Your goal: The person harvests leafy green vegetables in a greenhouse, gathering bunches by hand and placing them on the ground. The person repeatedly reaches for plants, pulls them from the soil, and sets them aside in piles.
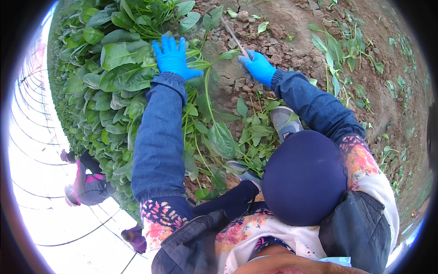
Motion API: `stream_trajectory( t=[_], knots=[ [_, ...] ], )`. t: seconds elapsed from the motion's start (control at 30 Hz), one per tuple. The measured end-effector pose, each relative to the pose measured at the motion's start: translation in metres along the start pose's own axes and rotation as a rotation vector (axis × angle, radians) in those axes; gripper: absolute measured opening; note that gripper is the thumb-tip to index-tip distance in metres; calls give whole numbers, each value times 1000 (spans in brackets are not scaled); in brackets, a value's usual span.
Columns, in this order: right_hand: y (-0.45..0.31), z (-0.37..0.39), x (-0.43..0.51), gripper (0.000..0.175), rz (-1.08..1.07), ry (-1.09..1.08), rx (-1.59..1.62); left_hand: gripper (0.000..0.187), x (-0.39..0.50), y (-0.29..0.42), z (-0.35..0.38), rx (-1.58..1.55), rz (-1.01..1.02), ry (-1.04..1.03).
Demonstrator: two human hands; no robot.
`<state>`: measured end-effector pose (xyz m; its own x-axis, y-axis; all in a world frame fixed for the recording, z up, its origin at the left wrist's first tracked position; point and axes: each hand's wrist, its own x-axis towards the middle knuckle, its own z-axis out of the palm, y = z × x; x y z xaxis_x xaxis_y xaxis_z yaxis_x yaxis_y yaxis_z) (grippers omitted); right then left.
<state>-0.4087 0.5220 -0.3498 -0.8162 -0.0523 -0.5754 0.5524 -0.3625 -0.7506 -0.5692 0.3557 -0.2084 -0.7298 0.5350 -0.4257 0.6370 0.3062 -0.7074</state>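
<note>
My left hand, in a blue glove, lies over spinach stems at the edge of the dense green plants, palm down with fingers spread. Large spinach leaves fan out to its left. In a matching glove, my right hand grips a thin-shafted hand tool above the bare soil. The shaft slants up and left from my fist; its far end is partly hidden by a leaf and hard to make out. One long-stemmed leaf hangs below my left hand.
Loose greens lie around my shoes. More cut leaves are scattered on the soil at right. A dark blue rounded thing covers my lap area. Two other people are by the crop at left, under hoops.
</note>
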Motion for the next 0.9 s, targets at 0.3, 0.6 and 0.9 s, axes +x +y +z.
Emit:
stream_trajectory(
  t=[0.3, 0.6, 0.9],
  knots=[
    [13, 25, 54, 37, -289, 188, -564, 92, 55, 57, -10, 109, 281, -292],
    [-9, 29, 80, 35, -191, 149, -769, 118, 87, 9, 19, -184, -50, -677],
    [-10, 43, 81, 40, -110, 65, -594, 142, 53, -2, -3, -119, -67, -621]
  ],
)
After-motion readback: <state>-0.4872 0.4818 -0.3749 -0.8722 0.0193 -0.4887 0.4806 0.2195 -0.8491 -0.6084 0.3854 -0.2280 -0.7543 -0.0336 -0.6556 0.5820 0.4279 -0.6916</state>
